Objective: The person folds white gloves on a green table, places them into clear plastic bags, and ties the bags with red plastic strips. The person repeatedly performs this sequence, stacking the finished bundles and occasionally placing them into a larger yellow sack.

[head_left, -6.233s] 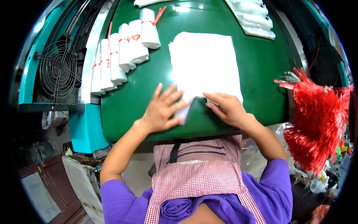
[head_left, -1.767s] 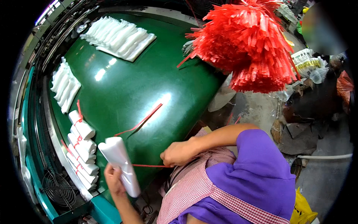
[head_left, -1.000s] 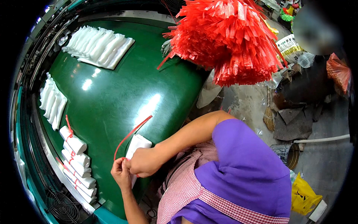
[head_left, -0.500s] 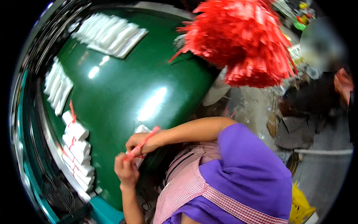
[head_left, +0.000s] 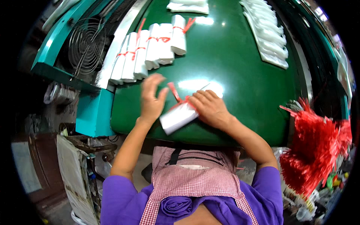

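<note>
A white plastic roll [head_left: 180, 117] lies slanted near the front edge of the green tabletop. A red plastic strip [head_left: 174, 93] is tied around it, one end sticking up. My right hand [head_left: 212, 108] grips the roll's far right end, fingers over its top. To the left of the roll my left hand [head_left: 152, 99] is raised, slightly blurred, fingers and thumb apart and holding nothing. Just beyond that hand stands a row of white rolls [head_left: 153, 47] tied with red strips. One tied roll [head_left: 179, 35] sits at the row's right end.
Stacks of white plastic bags [head_left: 266, 35] lie along the right side and another stack [head_left: 187, 7] at the far edge. A thick bunch of red strips [head_left: 311, 150] hangs at the right. Teal machine framing [head_left: 95, 112] and a round wire guard [head_left: 87, 47] flank the left.
The view has swung round to face the table squarely. Both hands were together at the red strip on the roll; my left hand has let go and moved away, while my right hand holds the roll.
</note>
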Demonstrator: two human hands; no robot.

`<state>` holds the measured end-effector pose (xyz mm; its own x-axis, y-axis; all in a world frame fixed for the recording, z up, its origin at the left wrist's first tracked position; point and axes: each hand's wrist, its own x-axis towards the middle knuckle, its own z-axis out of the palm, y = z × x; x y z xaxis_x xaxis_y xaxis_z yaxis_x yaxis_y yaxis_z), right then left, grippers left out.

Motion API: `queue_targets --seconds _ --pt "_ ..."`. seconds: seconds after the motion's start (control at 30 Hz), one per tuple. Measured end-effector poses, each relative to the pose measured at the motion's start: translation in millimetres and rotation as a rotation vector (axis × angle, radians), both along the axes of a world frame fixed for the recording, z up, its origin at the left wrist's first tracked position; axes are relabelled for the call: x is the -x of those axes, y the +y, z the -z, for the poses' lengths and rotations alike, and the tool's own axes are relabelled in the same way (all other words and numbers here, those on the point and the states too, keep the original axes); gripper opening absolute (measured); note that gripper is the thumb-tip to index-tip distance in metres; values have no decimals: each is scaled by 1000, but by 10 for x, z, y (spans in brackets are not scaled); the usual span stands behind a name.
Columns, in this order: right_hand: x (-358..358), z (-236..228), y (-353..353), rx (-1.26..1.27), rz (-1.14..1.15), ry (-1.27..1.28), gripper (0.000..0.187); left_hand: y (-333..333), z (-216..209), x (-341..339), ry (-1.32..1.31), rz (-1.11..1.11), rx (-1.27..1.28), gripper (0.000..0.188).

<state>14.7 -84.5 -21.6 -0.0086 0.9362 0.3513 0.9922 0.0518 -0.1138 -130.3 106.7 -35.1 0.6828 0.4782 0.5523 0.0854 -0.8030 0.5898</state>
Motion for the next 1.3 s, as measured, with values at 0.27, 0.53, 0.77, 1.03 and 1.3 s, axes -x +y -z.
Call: queue_targets --seconds 0.27,0.53,0.77,1.03,1.3 --pt "-1155 -77 1199 -111 559 591 70 676 440 29 147 -578 234 109" --pt "-1201 560 1880 -73 428 236 83 1548 533 -1075 433 -510 -4 89" --pt "-2137 510 234 -248 618 -112 34 1670 763 -915 394 -569 -75 83" --pt "-3164 601 -885 170 1311 -248 39 1598 714 -1010 436 -546 -110 82" --pt "-919 315 -777 -119 476 -104 15 1131 566 -760 404 -483 -190 87"
